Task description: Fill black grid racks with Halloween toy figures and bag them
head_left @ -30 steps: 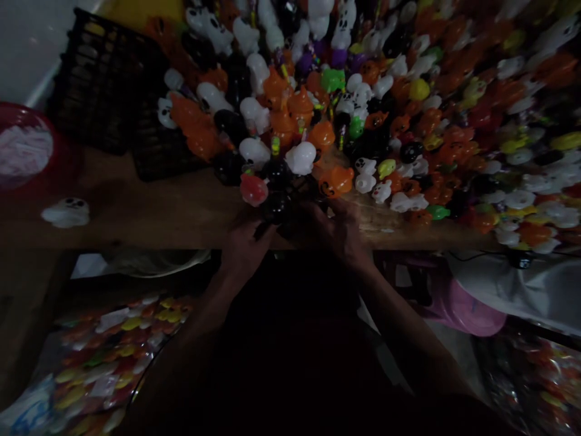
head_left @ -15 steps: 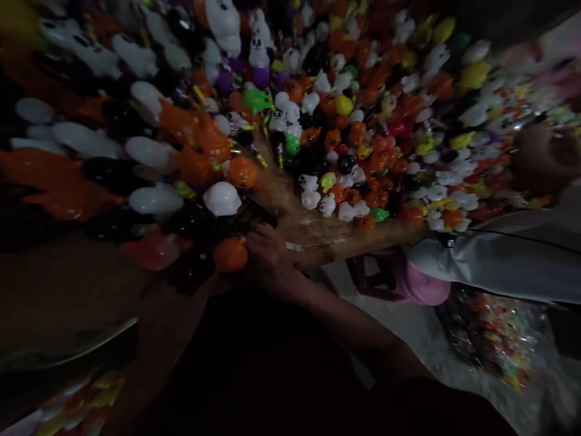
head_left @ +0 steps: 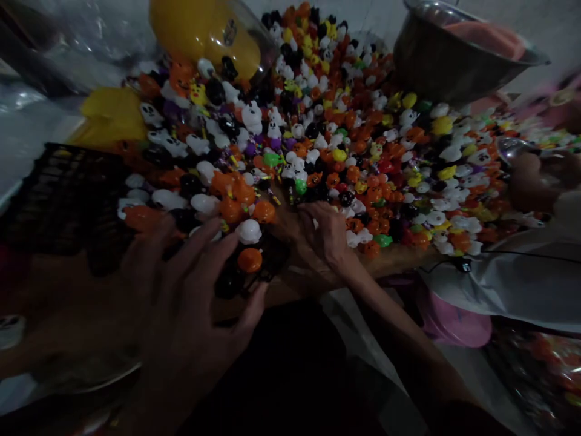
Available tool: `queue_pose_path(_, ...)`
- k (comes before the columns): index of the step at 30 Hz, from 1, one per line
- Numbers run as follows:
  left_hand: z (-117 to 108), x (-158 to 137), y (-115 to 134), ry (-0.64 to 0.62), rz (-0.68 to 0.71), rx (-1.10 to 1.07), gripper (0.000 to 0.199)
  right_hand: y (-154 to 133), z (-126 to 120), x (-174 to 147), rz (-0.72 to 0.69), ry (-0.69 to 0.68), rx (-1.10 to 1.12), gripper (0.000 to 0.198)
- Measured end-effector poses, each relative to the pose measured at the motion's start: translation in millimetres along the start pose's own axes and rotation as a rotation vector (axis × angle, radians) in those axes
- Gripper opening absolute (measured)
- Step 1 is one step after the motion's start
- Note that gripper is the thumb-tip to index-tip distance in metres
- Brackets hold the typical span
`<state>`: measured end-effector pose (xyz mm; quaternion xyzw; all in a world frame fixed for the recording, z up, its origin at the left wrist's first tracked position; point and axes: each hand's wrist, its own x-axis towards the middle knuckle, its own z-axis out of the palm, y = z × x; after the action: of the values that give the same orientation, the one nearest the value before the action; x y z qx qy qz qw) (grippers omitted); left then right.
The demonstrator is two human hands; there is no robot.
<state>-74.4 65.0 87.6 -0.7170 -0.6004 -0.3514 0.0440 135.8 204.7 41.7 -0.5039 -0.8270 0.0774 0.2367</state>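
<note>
- Glossy moulded plastic figures (head_left: 372, 181) in orange, white, black, yellow and green lie in a broad heap on the brown wooden table (head_left: 313, 278), ahead of both hands; they are too many for me to count.
- Left hand (head_left: 195, 303): I have it spread, thumb and fingers well apart, with nothing between them that I can see gripped.
- From my camera, one round orange plastic figure (head_left: 249, 260) shows in the gap between left thumb and forefinger, apart from both.
- Just beyond it sits one rounded white plastic figure (head_left: 249, 231); nearer the thumb, one shiny black one (head_left: 229, 283). All three are at a black lattice plastic tray (head_left: 278, 251).
- Right hand (head_left: 327, 233): its fingers are bent at the heap's near edge. I cannot tell whether they hold anything.
- About the right hand I count three bright green plastic figures: one beyond the fingertips (head_left: 272, 158), one just by them (head_left: 300, 186), one to the right (head_left: 384, 240).
- One white plastic figure with a dark-marked face (head_left: 11, 332) lies well apart, at the far left.
- Beyond the heap: one grey metal basin (head_left: 445, 66).
- Far right: one co-worker's hand (head_left: 533, 181), near the heap.
</note>
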Motion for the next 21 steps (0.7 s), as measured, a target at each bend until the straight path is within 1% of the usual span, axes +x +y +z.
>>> queue_pose_path(1,2.9,10.5,3.1,-0.008,0.037,0.058,0.072,3.7,-1.9,17.3,0.047,-0.028,-0.089,0.029)
queue_pose_path(3,13.8,28.5,5.9,-0.066,0.074,0.158,0.071,6.3,3.0,46.6,0.105,-0.086,-0.222,0.028)
queue_pose_path(5,26.0,38.5,3.8,-0.147,0.063,0.207,0.068,5.6,15.8,65.0,0.114,-0.101,-0.294,0.027)
queue_pose_path(7,34.2,40.2,-1.1,-0.191,0.06,0.241,0.068,5.3,30.1,73.9,0.089,-0.095,-0.317,0.027)
queue_pose_path(9,36.9,37.2,-6.1,-0.221,0.072,0.272,0.067,6.3,39.5,78.2,0.109,-0.107,-0.312,0.028)
queue_pose_path(11,35.9,34.2,-10.6,-0.236,0.091,0.298,0.067,8.2,40.4,82.0,0.19,-0.12,-0.29,0.027)
queue_pose_path(13,34.0,33.4,-15.4,-0.247,0.113,0.309,0.068,9.8,32.8,85.5,0.268,-0.107,-0.252,0.025)
queue_pose_path(15,32.9,35.2,-20.7,-0.26,0.119,0.309,0.068,10.5,20.0,86.3,0.299,-0.045,-0.206,0.022)
queue_pose_path(18,30.9,40.8,-27.6,-0.291,0.106,0.292,0.065,9.7,1.4,77.4,0.312,0.025,-0.118,0.017)
queue_pose_path(21,25.2,45.7,-31.8,-0.318,0.06,0.234,0.063,6.3,-4.3,51.2,0.246,0.059,0.059,0.017)
